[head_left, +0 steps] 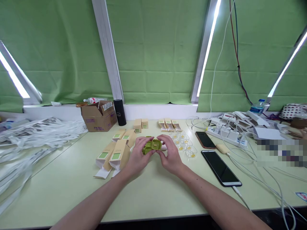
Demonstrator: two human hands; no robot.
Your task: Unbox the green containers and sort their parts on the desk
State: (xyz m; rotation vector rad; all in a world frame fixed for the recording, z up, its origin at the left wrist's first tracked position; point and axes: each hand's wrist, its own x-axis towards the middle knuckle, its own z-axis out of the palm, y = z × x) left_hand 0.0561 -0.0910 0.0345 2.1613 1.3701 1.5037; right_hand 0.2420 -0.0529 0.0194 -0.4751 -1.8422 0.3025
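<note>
Above the middle of the table, my left hand point(139, 155) is closed on the left side of some small olive-green square-rimmed trays point(148, 146). My right hand point(170, 156) pinches the right edge of a green square cup point(156, 144) at the same spot, its hollow side facing me. Whether the green pieces are joined is unclear. A pale object, partly hidden, shows behind my right fingers. To the left stand tan cartons point(122, 148) with green labels, the nearest ones with white flaps open. Several clear plastic cups point(191, 152) with yellow spots lie right of my right hand.
Farther back are small tan boxes point(137, 124) and open cartons point(168, 124). A cardboard box point(98, 118) and black bottle point(120, 112) stand back left, near white strips point(48, 137). Phones point(222, 167), cables and a power strip point(226, 135) lie right; a person's hand shows far right.
</note>
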